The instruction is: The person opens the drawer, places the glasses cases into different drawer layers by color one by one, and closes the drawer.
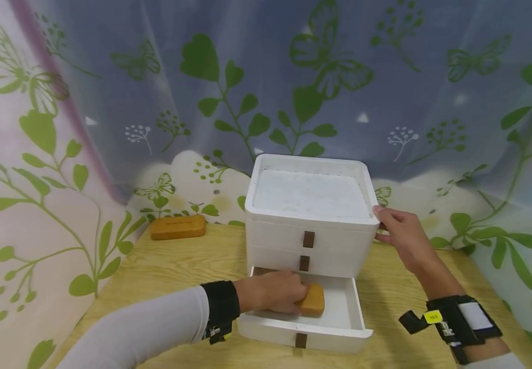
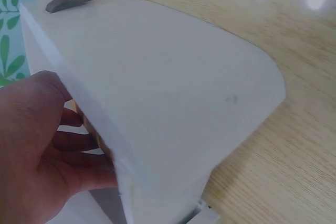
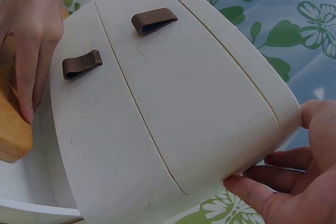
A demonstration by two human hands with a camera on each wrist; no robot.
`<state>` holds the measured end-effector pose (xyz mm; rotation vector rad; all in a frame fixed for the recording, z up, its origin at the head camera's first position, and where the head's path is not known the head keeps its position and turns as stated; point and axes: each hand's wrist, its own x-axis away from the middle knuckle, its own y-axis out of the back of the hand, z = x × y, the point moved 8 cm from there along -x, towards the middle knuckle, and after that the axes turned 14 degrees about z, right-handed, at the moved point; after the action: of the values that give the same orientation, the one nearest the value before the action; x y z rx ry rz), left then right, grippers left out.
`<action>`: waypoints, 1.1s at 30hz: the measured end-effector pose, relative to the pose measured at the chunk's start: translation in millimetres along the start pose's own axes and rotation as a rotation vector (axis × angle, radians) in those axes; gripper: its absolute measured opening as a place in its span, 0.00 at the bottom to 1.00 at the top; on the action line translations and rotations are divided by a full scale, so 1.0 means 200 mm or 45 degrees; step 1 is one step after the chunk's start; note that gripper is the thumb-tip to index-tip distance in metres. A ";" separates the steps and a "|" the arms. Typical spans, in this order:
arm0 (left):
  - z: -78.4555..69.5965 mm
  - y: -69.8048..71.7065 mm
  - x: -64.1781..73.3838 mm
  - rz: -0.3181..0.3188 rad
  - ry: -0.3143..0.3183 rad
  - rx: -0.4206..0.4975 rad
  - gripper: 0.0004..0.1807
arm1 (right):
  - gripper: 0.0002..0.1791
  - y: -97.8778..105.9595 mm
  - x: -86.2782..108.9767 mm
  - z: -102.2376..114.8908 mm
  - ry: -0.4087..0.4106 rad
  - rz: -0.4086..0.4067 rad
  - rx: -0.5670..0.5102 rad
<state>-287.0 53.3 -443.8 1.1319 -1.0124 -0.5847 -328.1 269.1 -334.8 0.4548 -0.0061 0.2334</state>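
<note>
A white drawer unit (image 1: 348,251) with brown pull tabs stands on the table, its bottom drawer (image 1: 339,341) pulled out. Inside that drawer my left hand (image 1: 277,292) grips an orange-brown soap bar (image 1: 313,301), fingers over it. In the right wrist view lettering is pressed into this soap bar (image 3: 13,129). The drawer front hides most of it from the left wrist view, where the fingers (image 2: 79,174) reach down behind the front. My right hand (image 1: 404,233) holds the unit's right side near the top, thumb at the tray rim and fingers along the side wall.
A second orange-brown soap bar (image 1: 178,227) lies at the table's back left. The unit's top is a shallow tray (image 1: 312,192) with a raised rim. Two upper drawers are closed. A leaf-and-butterfly patterned curtain (image 1: 229,118) hangs behind the wooden table (image 1: 192,261).
</note>
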 end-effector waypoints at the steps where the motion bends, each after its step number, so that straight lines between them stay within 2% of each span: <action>1: 0.00 -0.01 0.00 0.001 0.002 -0.006 0.17 | 0.43 0.00 0.00 0.00 0.000 0.003 -0.002; 4: 0.01 -0.01 0.00 0.011 0.000 0.042 0.18 | 0.43 0.00 0.00 0.00 -0.004 0.004 -0.002; 7: 0.01 0.00 0.00 0.015 0.010 0.030 0.20 | 0.43 0.00 0.00 0.00 -0.008 0.007 -0.007; 12: 0.01 -0.01 0.00 0.054 0.068 -0.004 0.18 | 0.43 -0.01 -0.01 0.00 -0.012 0.007 -0.018; 16: 0.01 -0.02 0.00 0.093 0.107 0.022 0.19 | 0.44 -0.01 -0.01 -0.01 -0.014 0.000 -0.018; 29: 0.00 -0.03 -0.03 0.116 0.147 0.061 0.19 | 0.44 -0.01 0.00 0.00 0.008 0.000 -0.023; 33: -0.01 -0.02 -0.03 0.092 0.133 0.018 0.20 | 0.43 -0.01 0.00 0.00 0.004 -0.004 -0.018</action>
<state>-288.1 57.3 -449.4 1.1220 -0.9643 -0.4573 -328.4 267.5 -335.5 0.4406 -0.0039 0.2309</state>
